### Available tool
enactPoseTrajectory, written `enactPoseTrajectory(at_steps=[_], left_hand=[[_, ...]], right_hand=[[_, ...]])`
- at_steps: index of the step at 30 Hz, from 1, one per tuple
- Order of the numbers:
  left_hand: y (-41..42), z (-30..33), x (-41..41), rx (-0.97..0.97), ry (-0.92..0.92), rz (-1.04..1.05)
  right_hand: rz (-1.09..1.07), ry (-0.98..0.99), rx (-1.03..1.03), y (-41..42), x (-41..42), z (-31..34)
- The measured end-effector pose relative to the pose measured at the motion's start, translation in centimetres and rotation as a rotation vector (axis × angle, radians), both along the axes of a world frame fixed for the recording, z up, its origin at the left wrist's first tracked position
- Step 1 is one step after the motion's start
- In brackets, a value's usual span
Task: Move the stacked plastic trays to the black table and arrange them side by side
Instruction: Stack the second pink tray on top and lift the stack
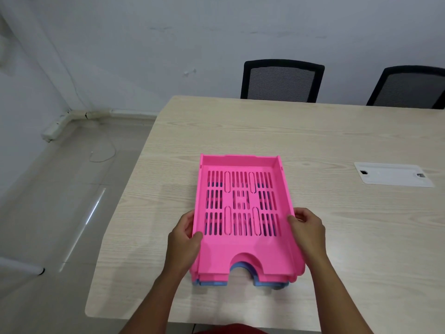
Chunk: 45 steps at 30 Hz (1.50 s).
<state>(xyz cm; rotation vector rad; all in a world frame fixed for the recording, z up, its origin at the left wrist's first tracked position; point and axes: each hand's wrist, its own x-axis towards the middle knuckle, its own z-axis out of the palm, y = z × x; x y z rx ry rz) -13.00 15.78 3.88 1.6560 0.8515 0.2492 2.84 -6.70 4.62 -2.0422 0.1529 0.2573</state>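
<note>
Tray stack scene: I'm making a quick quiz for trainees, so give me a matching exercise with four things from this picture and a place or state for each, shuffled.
Things:
1. pink tray
2. blue tray
3. left hand
4. white cable cover plate

Places or states:
A. set flush in the light wood table, right of the stack
B. on top of the stack
C. gripping the stack's left side wall
D. at the bottom, only its front edge peeking out

Pairs: 1-B, 2-D, 3-C, 4-A
</note>
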Motion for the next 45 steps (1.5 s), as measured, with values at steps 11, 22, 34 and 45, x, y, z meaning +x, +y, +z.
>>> enactPoseTrajectory(at_steps=[11, 22, 34, 45], left_hand=[[0.3, 0.4, 0.6, 0.041, -0.050, 0.036], [0.1, -0.3, 0.8, 0.048, -0.057, 0.031], [1.4, -1.8, 1.1, -0.028, -0.020, -0.018], [3.0, -4.3, 3.1, -0.566, -0.022, -0.148]], right_hand=[[-0.005, -0.055, 0.015, 0.1, 0.0, 0.0], [0.013, -0.082, 0.019, 0.1, 0.4, -0.2], [0.034, 0.100, 0.125, -0.1, 1.4, -1.7], [0.229, 0.621, 0.627, -1.4, 1.2, -3.0]])
